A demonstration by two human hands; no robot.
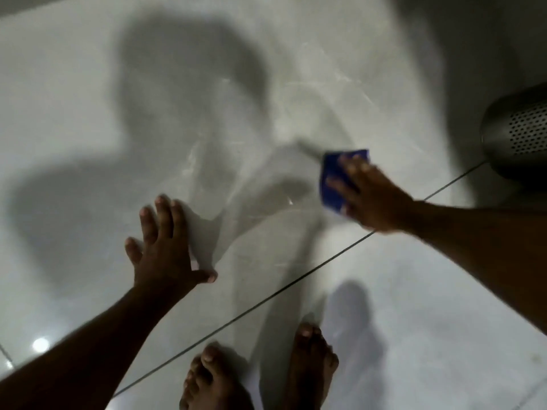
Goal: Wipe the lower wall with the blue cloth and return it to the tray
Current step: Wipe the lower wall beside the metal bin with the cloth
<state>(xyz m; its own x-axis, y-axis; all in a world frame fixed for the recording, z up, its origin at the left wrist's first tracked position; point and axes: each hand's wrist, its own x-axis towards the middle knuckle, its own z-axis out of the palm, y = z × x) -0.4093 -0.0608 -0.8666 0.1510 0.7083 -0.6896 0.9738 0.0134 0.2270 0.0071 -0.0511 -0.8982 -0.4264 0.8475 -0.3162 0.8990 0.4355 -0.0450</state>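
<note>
Head view: right hand (pixel 376 199) presses blue cloth (pixel 334 179) flat on lower wall (pixel 266 84), grip grasping cloth; left hand (pixel 162 247) released, fingers spread, palm on wall; bare feet (pixel 313 362) on floor.

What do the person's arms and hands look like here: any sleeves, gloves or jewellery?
Both forearms are bare as far as the frame shows, with no sleeve in view. The left hand and right hand wear no gloves, and no rings, watch or bracelet show. The right hand is motion-blurred, so fine detail there is unclear.
</note>
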